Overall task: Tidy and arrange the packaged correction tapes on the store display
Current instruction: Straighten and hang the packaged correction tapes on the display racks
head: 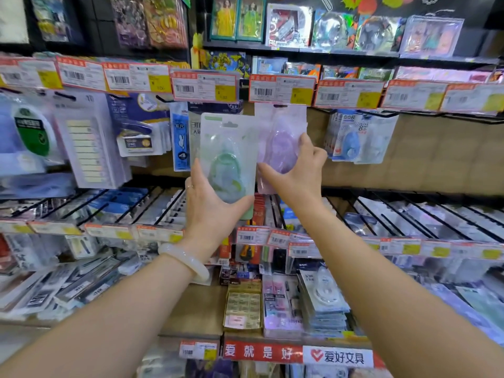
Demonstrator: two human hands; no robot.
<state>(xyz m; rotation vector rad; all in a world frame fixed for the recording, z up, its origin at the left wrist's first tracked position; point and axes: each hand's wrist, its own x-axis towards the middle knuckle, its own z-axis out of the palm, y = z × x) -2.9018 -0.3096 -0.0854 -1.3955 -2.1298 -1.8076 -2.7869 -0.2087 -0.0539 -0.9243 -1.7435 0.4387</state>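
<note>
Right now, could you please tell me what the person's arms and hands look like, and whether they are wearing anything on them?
Both forearms are bare, with no sleeves or gloves in view. The left hand has a smooth, pale, milky-white bangle round its wrist and what looks like a thin ring on one of its fingers. The right hand and its wrist show nothing worn.

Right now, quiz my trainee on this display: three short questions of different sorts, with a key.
1. True or false: the left hand holds the green pack.
2. Which pack does the right hand grip? A) blue pack B) purple pack C) none
3. Fill in: the purple pack's top sits just below a price ____.

Key: 1 true; 2 B; 3 tag
</note>
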